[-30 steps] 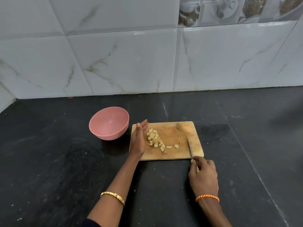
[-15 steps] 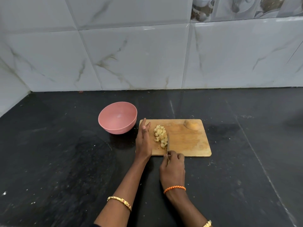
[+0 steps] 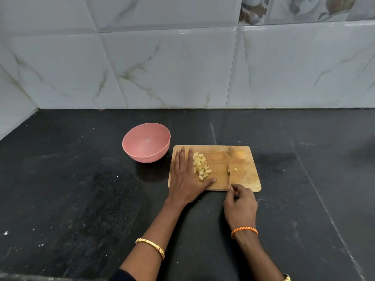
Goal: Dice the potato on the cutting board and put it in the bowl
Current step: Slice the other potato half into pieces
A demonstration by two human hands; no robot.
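A wooden cutting board [image 3: 246,180] lies on the black counter. A heap of diced potato [image 3: 200,164] sits on its left half. My left hand [image 3: 186,177] lies flat on the board with straight fingers, touching the heap's left side, thumb under it. An uncut potato half [image 3: 237,152] rests at the board's far right corner. My right hand [image 3: 240,203] grips a knife [image 3: 229,172] at the board's near edge, blade on the board beside two stray dice [image 3: 235,169]. The pink bowl [image 3: 146,141] stands left of the board, with nothing visible inside.
Black stone counter [image 3: 81,199] runs all around, backed by a white marble-tiled wall [image 3: 182,67]. A wall corner closes the far left. Bangles sit on both wrists.
The knife swept the loose dice left into the heap half a second ago, then moved back right to mid-board. My left hand has laid flat against the heap.
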